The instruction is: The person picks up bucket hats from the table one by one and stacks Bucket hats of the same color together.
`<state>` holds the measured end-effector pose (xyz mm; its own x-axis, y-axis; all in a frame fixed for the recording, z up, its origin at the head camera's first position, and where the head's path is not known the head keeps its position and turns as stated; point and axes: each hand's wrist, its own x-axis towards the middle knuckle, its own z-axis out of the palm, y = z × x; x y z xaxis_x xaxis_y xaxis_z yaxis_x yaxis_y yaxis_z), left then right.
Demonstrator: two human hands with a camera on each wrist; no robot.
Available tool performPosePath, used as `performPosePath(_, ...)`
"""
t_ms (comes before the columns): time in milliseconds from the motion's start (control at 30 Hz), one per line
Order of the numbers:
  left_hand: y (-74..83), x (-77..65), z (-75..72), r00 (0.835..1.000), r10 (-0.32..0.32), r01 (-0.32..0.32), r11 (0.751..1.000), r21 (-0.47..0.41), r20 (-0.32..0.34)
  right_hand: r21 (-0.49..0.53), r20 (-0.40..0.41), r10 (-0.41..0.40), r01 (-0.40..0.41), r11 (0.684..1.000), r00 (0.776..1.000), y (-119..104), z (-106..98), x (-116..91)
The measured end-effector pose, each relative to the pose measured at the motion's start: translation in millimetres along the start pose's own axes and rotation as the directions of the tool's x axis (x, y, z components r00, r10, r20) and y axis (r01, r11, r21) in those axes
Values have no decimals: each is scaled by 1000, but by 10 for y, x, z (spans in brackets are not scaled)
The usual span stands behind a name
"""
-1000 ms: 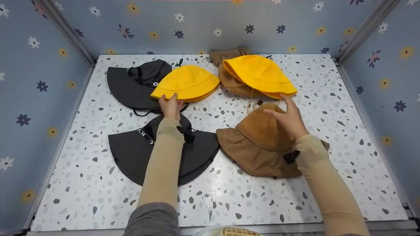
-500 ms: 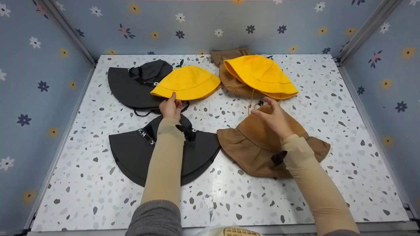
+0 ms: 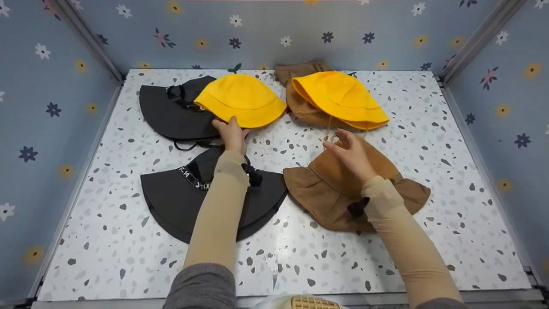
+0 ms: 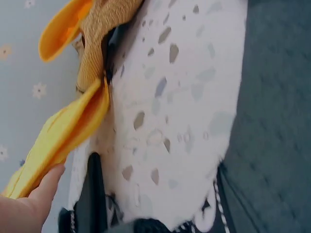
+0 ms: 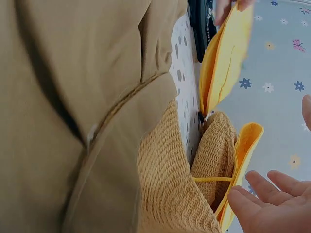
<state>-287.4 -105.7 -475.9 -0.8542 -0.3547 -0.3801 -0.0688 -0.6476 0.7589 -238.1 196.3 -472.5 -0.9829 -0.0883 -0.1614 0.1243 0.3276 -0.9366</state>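
Note:
My left hand (image 3: pixel 233 135) pinches the front brim of the left yellow bucket hat (image 3: pixel 242 101), which is held up over the right side of the back black hat (image 3: pixel 165 116). In the left wrist view, the thumb lies along the brim's edge. Over the crown of the front brown hat (image 3: pixel 328 206), my right hand (image 3: pixel 352 156) hovers with fingers spread and holds nothing. Just beyond its fingertips, the right yellow bucket hat (image 3: pixel 343 96) leans on the back brown hat (image 3: pixel 298 73), and its yellow cord (image 5: pixel 214 179) shows in the right wrist view.
A second black wide-brimmed hat (image 3: pixel 167 201) with white lettering lies at front left, partly beneath my left forearm. Flower-patterned panels (image 3: pixel 283 25) enclose the speckled white tabletop (image 3: pixel 291 266) at the back and both sides.
My left hand has raised the left yellow hat and tilted it up, moving slightly right. My right hand has come away from the right yellow hat's brim, leftward over the brown crown.

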Motion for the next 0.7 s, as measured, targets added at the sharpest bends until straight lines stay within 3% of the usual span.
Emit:
performPosePath(200,-42,-13,108,989,147,-148,986,-78,-19,86,12,21,-22,996,1000,-57,48,-10)
performPosePath(433,-10,-140,197,981,189,-196,961,-198,-53,119,21,65,-67,991,998,-129,72,-2)
performPosePath(600,-12,-277,266,967,238,-252,944,-216,-86,213,50,55,-65,975,997,-200,103,3)
performPosePath(700,-28,-375,305,960,266,-279,929,-243,-86,317,62,51,-68,946,997,-235,127,5)
